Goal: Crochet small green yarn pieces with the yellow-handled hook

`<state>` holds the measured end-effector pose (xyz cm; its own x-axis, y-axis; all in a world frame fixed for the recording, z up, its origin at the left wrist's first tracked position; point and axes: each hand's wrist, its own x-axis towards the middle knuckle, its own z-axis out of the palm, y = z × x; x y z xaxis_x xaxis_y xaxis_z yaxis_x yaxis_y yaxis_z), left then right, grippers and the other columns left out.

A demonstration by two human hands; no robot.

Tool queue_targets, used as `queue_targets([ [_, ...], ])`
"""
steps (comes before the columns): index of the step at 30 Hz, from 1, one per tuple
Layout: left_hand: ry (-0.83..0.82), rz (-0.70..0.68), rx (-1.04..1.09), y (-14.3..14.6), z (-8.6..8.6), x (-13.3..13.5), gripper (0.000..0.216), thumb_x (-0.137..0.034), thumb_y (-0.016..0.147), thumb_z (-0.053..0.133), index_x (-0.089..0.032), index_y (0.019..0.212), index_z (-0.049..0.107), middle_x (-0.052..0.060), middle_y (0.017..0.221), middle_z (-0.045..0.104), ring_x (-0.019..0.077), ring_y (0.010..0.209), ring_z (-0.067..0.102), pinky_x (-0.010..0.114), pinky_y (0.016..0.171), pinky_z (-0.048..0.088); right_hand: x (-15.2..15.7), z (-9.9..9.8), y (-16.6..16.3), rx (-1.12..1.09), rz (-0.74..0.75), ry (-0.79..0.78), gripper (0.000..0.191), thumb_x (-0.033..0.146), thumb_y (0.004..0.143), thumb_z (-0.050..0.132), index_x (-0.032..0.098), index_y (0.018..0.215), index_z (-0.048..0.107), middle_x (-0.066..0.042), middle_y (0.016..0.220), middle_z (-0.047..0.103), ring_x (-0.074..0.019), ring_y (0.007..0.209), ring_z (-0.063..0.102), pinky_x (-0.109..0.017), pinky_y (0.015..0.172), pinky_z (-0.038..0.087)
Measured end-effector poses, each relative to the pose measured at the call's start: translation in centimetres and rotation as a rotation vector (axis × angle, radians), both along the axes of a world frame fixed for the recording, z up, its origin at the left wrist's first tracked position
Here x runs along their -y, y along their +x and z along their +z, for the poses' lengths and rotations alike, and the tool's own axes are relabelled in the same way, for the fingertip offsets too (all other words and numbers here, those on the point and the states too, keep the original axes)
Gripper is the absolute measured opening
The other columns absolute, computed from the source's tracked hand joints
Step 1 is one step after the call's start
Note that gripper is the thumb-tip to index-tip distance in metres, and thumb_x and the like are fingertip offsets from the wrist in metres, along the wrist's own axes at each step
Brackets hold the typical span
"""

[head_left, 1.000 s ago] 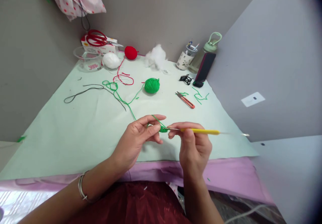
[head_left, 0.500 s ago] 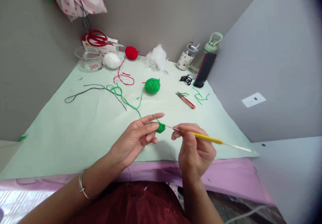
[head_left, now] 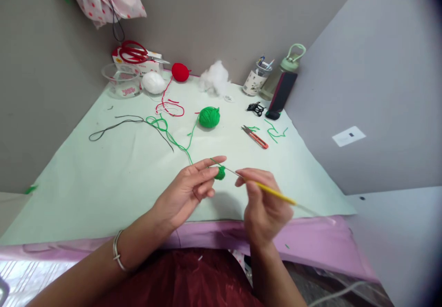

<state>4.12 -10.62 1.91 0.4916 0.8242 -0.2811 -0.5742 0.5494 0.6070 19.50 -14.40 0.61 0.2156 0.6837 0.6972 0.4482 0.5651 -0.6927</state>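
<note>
My left hand (head_left: 188,185) pinches a small green crochet piece (head_left: 220,173) between thumb and fingers, with its index finger stretched out and green yarn running over it. In my right hand (head_left: 265,205) is a crochet hook with a yellow grip (head_left: 276,193), held like a pen. The hook's thin metal tip meets the upper edge of the green piece; whether it sits inside a loop I cannot tell. From the left hand the strand leads back toward a green yarn ball (head_left: 209,117) and a loose tangle of green yarn (head_left: 158,124).
Orange thread snips (head_left: 255,137) lie right of the ball near green yarn scraps (head_left: 274,132). Farther back are a red yarn ball (head_left: 180,72), white stuffing (head_left: 216,79), red scissors (head_left: 134,52) on a box, a clear tub (head_left: 120,86), a pen cup (head_left: 254,82) and a bottle (head_left: 281,74).
The hook has tilted, its rear end swinging down and left, while its tip has risen slightly at the green piece. My left hand stays nearly in place.
</note>
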Motion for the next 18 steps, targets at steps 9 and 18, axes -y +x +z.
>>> queue_targets([
  [9,0.154,0.048,-0.133,0.32,0.48,0.58,0.025,-0.023,0.084,0.084,-0.022,0.109,0.083,0.0,0.093,0.069,0.0061,0.067,0.061,0.021,0.072,0.055,-0.14,0.31,-0.21,-0.286,0.172,-0.227,0.018,0.02,0.101,0.063,0.027,0.101,0.081,-0.001,0.091,0.076,-0.012,0.073,0.065,-0.028,0.069,0.054],
  [18,0.164,0.016,-0.106,0.14,0.55,0.41,0.017,-0.025,0.086,0.082,-0.022,0.103,0.083,-0.002,0.074,0.068,0.0065,0.062,0.062,0.018,0.066,0.052,-0.73,0.42,0.29,-0.672,0.38,-0.311,0.019,0.029,0.104,0.059,0.023,0.096,0.076,-0.001,0.086,0.079,-0.0104,0.065,0.07,-0.025,0.063,0.059],
])
